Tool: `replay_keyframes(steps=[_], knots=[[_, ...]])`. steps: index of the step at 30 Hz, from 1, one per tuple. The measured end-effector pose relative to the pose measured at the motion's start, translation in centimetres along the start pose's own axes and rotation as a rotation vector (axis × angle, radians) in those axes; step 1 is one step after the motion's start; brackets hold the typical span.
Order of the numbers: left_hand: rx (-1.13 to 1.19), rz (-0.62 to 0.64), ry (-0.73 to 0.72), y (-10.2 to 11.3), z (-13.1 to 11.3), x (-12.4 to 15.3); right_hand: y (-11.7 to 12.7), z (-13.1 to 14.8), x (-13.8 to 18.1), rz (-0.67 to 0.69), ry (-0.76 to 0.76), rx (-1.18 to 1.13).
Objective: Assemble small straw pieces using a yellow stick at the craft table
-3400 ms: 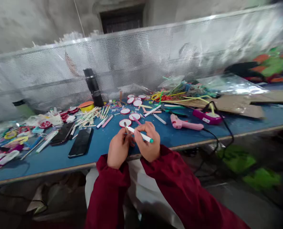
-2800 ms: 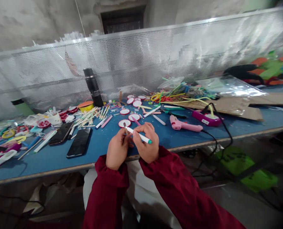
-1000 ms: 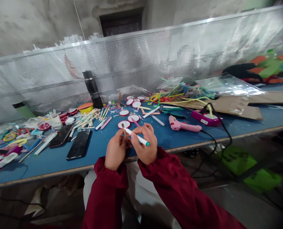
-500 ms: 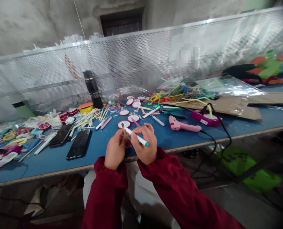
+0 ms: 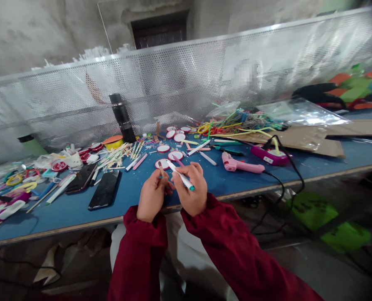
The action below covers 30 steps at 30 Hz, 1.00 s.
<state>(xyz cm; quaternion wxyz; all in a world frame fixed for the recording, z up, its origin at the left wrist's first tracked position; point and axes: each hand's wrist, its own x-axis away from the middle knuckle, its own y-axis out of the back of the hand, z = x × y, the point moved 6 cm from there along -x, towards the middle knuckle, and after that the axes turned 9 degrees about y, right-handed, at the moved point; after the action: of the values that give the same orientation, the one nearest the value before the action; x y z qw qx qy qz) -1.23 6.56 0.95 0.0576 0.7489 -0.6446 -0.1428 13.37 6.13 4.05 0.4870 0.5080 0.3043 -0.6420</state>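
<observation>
Near the table's front edge, my left hand [image 5: 152,195] pinches a thin flat brown stick [image 5: 162,169], which points away from me. My right hand [image 5: 192,188] is closed around a white marker [image 5: 182,176] with a green end, held like a pen. The marker's front tip is close to the brown stick, a small gap to its right. Just beyond both hands lie round white discs with red rims, the nearest disc [image 5: 158,163] partly behind the stick and another disc [image 5: 175,156] to its right.
A black phone [image 5: 104,190] and a darker phone [image 5: 82,178] lie left of my hands. On the right are a pink glue gun [image 5: 240,163] and a purple power strip [image 5: 271,156] with cables. A black bottle [image 5: 123,119] stands against the perforated metal screen [image 5: 179,79].
The marker's tip has moved off the brown stick, slightly right and away, and its angle is steeper. Both hands keep their holds in nearly the same place.
</observation>
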Motion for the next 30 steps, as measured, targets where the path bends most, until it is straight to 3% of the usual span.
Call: replay_keyframes(steps=[8,18,30], knots=[[-0.012,-0.017,-0.028,0.1,0.06,0.04,0.03,0.84,-0.51,0.097,0.028,-0.034],[-0.041,-0.02,-0.059,0.12,-0.14,0.14,0.28,1.13,-0.54,-0.003,0.066,-0.02],[-0.019,-0.016,-0.058,0.09,-0.08,0.17,-0.03,0.85,-0.41,0.019,0.067,-0.048]])
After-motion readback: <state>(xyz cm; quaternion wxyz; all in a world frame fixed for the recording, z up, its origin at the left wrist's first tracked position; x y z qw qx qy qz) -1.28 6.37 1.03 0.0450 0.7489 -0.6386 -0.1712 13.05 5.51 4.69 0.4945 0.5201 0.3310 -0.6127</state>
